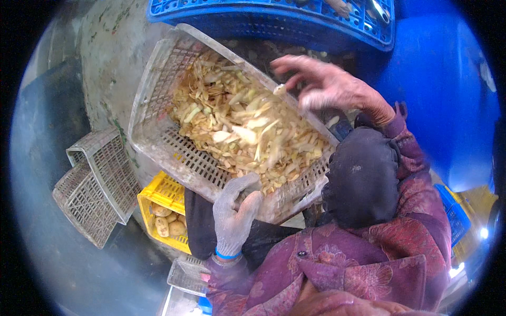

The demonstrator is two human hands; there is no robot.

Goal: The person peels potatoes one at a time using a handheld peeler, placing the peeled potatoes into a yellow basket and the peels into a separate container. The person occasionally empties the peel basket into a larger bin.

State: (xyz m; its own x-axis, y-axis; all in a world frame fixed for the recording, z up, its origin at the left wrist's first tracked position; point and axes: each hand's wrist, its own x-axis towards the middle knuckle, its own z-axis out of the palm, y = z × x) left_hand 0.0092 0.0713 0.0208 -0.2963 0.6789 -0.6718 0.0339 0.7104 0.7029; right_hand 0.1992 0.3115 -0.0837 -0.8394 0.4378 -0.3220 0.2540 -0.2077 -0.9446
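A worn, whitish slatted plastic crate (185, 173) stands tilted before me, holding a heap of vegetable peelings (221, 106), apparently from potatoes. My left hand (233, 217), in a pale knit glove with a blue band at the wrist, is curved over the near rim. A gap shows between its thumb and fingers, with nothing visible in it; whether it touches the rim I cannot tell. Bare and blurred, my right hand (330, 85) hangs by the far rim with its fingers spread. A small pale piece (280, 90) is close to its fingertips, apparently at the rim.
A yellow crate (166, 189) with several potatoes (169, 221) stands left of my legs. Grey mesh crates (104, 173) lie farther left on the floor. A blue crate (253, 23) holding a metal object is beyond. A large blue container (438, 98) stands at right.
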